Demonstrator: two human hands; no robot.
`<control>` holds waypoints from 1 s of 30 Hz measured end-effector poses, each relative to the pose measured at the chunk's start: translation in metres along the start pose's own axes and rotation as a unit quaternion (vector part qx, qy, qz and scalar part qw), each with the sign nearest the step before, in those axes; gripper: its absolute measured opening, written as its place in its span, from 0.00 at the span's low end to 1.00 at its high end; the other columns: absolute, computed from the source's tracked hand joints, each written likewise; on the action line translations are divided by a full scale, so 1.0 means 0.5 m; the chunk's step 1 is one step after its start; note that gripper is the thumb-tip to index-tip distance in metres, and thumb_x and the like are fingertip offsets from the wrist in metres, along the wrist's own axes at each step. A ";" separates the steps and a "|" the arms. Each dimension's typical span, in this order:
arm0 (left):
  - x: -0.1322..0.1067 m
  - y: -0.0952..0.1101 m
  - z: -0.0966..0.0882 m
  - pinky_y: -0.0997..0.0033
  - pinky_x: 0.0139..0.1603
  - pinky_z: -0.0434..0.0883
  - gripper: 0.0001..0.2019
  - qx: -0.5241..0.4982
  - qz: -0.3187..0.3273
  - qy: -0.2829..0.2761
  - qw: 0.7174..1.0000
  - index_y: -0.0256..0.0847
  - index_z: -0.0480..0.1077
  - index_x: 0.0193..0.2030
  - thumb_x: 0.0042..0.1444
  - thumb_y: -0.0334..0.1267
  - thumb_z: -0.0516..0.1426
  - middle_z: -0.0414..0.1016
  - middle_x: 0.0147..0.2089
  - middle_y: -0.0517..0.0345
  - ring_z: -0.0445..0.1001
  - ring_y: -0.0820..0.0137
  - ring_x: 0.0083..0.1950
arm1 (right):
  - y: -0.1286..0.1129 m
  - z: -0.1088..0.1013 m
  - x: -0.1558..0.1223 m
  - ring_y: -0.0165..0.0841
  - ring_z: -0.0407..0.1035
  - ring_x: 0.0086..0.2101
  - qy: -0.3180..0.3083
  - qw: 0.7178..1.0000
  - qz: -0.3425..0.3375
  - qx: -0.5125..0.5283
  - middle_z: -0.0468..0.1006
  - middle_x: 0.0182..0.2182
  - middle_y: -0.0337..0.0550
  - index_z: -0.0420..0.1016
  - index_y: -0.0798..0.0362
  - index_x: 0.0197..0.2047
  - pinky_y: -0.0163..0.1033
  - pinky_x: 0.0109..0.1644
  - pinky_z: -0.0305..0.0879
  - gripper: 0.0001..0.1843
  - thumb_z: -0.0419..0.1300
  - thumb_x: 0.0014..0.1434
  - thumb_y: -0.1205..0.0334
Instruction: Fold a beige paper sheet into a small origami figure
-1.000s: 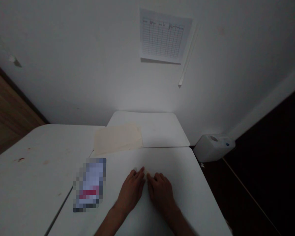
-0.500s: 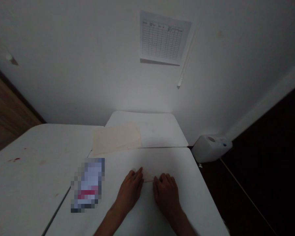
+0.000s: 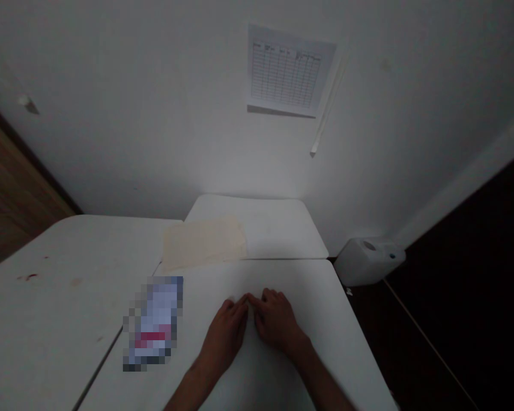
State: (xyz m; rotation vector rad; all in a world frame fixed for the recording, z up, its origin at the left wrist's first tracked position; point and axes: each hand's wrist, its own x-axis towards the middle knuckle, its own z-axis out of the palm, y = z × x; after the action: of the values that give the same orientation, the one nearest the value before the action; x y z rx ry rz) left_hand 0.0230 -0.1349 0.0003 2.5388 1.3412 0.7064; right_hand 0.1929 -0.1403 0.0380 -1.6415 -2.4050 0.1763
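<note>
My left hand [image 3: 228,328] and my right hand [image 3: 279,321] rest on the white table [image 3: 257,377], fingertips meeting. Both have curled fingers pressed down, with the index fingers touching. Between them is a small pale piece of paper, now almost wholly covered by the fingers; its straight front edge showed half a second ago. Farther off and to the left, thin beige sheets of paper [image 3: 203,244] lie flat across the seam between tables. A blurred-out flat object [image 3: 156,319], bluish with a red band, lies left of my left hand.
A printed chart [image 3: 285,74] hangs on the wall beyond the tables. On the floor at the right stands a white plastic jerrycan [image 3: 366,262]. Red stains mark the left table [image 3: 68,319]. Wooden panelling [image 3: 17,194] is at the far left.
My right hand has moved left and slightly forward until its fingertips meet my left hand's, covering the small piece of paper. My left hand has barely moved.
</note>
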 end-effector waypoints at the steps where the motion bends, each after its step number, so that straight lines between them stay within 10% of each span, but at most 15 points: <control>1: -0.004 -0.001 0.001 0.56 0.49 0.73 0.15 0.010 0.000 0.000 1.000 0.42 0.70 0.49 0.60 0.27 0.48 0.70 0.60 0.54 0.71 0.62 0.46 | -0.001 -0.002 0.001 0.37 0.64 0.39 -0.005 1.000 0.001 -0.004 0.71 0.39 0.44 0.64 0.42 0.60 0.41 0.44 0.56 0.25 0.54 0.59 0.65; 19: -0.141 -0.023 -0.039 0.57 0.48 0.71 0.19 0.124 -0.013 0.022 0.992 0.49 0.66 0.60 0.62 0.38 0.51 0.71 0.60 0.57 0.71 0.55 0.53 | -0.001 0.017 -0.001 0.39 0.66 0.41 0.011 0.999 0.039 0.002 0.72 0.41 0.46 0.65 0.41 0.60 0.44 0.47 0.58 0.25 0.54 0.59 0.64; 30: -0.063 -0.028 -0.009 0.55 0.48 0.72 0.11 0.079 -0.052 0.116 0.989 0.41 0.70 0.47 0.61 0.40 0.52 0.75 0.44 0.49 0.72 0.58 0.46 | 0.015 0.034 -0.015 0.37 0.67 0.43 0.090 0.983 0.100 0.123 0.72 0.41 0.45 0.75 0.47 0.49 0.40 0.49 0.62 0.14 0.61 0.59 0.58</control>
State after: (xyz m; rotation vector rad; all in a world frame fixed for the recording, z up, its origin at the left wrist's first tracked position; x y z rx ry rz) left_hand -0.0046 -0.1528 -0.0113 2.5447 1.6532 0.9338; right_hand 0.1980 -0.1441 0.0190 -1.6995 -1.9966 0.3280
